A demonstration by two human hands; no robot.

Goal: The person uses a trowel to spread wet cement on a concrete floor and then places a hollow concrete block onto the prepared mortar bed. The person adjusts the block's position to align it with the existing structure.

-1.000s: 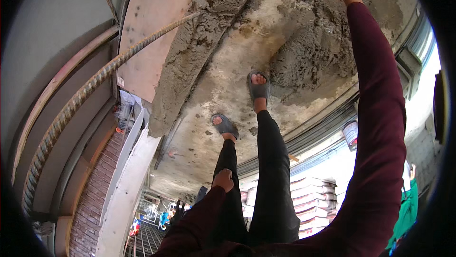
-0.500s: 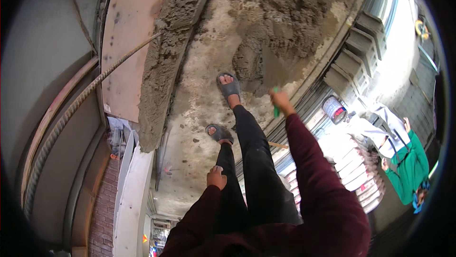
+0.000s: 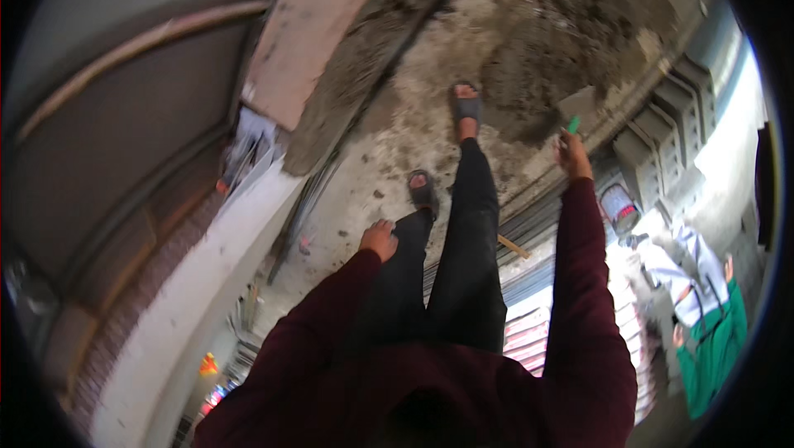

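A green-handled trowel (image 3: 573, 124) is in my right hand (image 3: 572, 157), with the fingers wrapped round its handle. Its flat grey blade (image 3: 576, 104) lies at the edge of the wet mortar (image 3: 542, 67) on the floor. My left hand (image 3: 379, 239) rests on my left leg near the knee; it holds nothing, and its fingers lie loosely over the dark trousers. Both my sandalled feet are on the rough floor (image 3: 372, 175), left of the mortar patch.
A mortar-covered ledge (image 3: 343, 105) runs along the left, beside a pinkish board (image 3: 310, 30). To the right are grey stepped blocks (image 3: 662, 138), a paint can (image 3: 619, 208), stacked sacks (image 3: 529, 336) and a person in green (image 3: 715, 349). A wooden stick (image 3: 514, 246) lies near my right leg.
My view has turned and shifted, so the floor and ledge sit differently in it. My right hand has drawn the trowel nearer the mortar's right edge. My left hand stays on my leg.
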